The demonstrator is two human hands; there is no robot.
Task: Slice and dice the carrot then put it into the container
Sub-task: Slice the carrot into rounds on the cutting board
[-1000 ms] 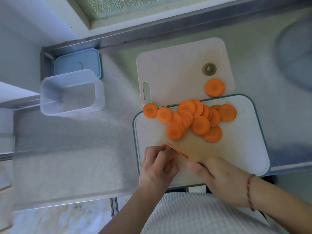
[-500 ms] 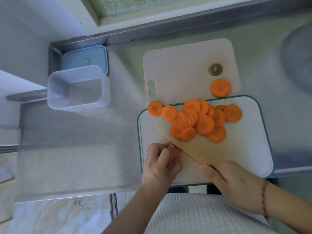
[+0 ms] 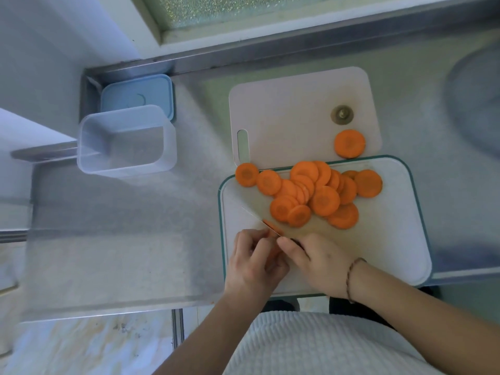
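A: Where's the carrot rn?
B: Mostly cut. A pile of carrot slices (image 3: 315, 194) lies on the teal-rimmed cutting board (image 3: 392, 239), toward its 12 o'clock edge, rounds overlapping. One slice (image 3: 246, 174) sits at the board's 11 o'clock corner, partly off the rim. Another round (image 3: 349, 143) lies apart on the pink board (image 3: 292, 115), at its 5 o'clock corner, just below a small brownish carrot top (image 3: 342, 114).
A: And the hands?
B: Left hand (image 3: 253, 262) has fingers curled round the last carrot piece (image 3: 272, 251), holding it on the board at approx 8 o'clock. Right hand (image 3: 318, 262) grips the knife (image 3: 259, 216) by the handle, which the hand mostly hides; index finger lies along the top. Blade points to 10 o'clock, w/ an orange sliver against it near the left fingertips.
A: Container?
B: Clear container (image 3: 127, 140) stands open on the steel worktop (image 3: 121, 239), well apart from the boards at 9–10 o'clock, nothing orange in it. Blue lid (image 3: 136, 94) lies flat just behind it, partly hidden by its far wall.
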